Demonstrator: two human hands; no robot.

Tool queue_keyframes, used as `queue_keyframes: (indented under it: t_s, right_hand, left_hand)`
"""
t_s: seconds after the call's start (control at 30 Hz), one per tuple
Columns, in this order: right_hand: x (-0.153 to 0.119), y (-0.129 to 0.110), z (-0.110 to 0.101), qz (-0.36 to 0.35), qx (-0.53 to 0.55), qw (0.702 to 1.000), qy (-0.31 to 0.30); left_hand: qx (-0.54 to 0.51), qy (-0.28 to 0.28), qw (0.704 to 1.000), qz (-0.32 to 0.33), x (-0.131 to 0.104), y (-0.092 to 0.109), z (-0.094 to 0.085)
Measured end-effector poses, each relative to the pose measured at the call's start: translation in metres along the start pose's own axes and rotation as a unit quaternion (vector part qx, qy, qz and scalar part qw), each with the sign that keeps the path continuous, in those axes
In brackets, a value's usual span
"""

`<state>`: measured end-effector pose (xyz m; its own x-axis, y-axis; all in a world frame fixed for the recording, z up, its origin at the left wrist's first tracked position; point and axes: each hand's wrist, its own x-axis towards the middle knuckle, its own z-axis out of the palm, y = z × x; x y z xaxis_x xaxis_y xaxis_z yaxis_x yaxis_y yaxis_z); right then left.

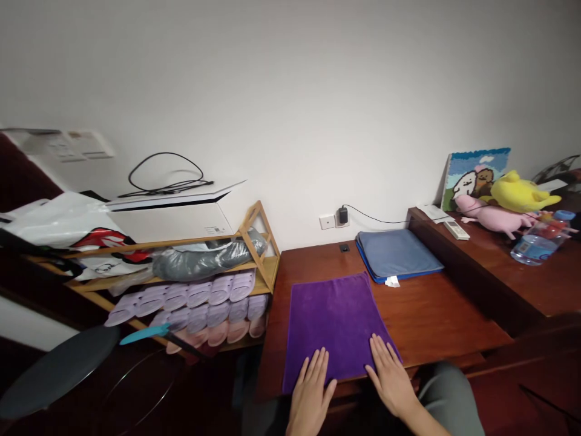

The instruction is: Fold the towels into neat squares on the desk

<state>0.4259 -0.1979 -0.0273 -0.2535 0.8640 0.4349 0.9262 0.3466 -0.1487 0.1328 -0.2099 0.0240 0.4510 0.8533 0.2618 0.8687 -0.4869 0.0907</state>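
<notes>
Cloth (333, 321) extends forward from the flat, empty left hand (312, 387) and right hand (389, 376) on it, its long axis unclear to me.

Light is dim, and edges stretch and blur.

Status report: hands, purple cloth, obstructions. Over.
Left hand, right hand: open, resting on purple cloth, near edge. Cloth spread on desk. Blue cloth stack close by its far right corner.
</notes>
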Motion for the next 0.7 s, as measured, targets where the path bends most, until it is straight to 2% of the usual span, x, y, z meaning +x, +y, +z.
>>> queue_keyframes:
  t_s: [0.1, 0.2, 0.27, 0.33, 0.4, 0.47, 0.57, 0.7]
  right_hand:
    - [-0.018, 0.028, 0.004, 0.027, 0.001, 1.0, 0.013]
    - [-0.024, 0.041, 0.001, 0.04, -0.004, 0.999, 0.022]
    - [-0.015, 0.031, -0.004, 0.035, -0.002, 0.999, 0.022]
    - [0.001, 0.008, -0.006, 0.021, 0.01, 1.0, 0.004]
    - [0.018, -0.017, -0.003, -0.005, 0.027, 0.999, -0.026]
    - [0.028, -0.034, 0.004, -0.029, 0.039, 0.998, -0.046]
    - [0.023, -0.025, 0.019, -0.017, 0.036, 0.999, -0.034]
    - [-0.004, 0.028, 0.023, 0.043, 0.013, 0.999, -0.004]
  left_hand:
    - [0.01, 0.011, 0.999, -0.036, -0.019, -0.015, 0.001]
    - [0.004, 0.01, 0.999, -0.048, -0.018, -0.014, -0.005]
    - [-0.008, 0.006, 0.999, -0.045, -0.005, -0.003, -0.01]
    - [-0.023, -0.005, 0.999, -0.025, 0.015, 0.014, -0.014]
    - [-0.036, -0.02, 0.999, 0.006, 0.033, 0.029, -0.016]
    - [-0.039, -0.032, 0.998, 0.024, 0.04, 0.035, -0.013]
    - [-0.026, -0.023, 0.999, 0.001, 0.026, 0.02, -0.003]
    - [0.017, 0.02, 0.996, -0.09, -0.017, -0.022, 0.011]
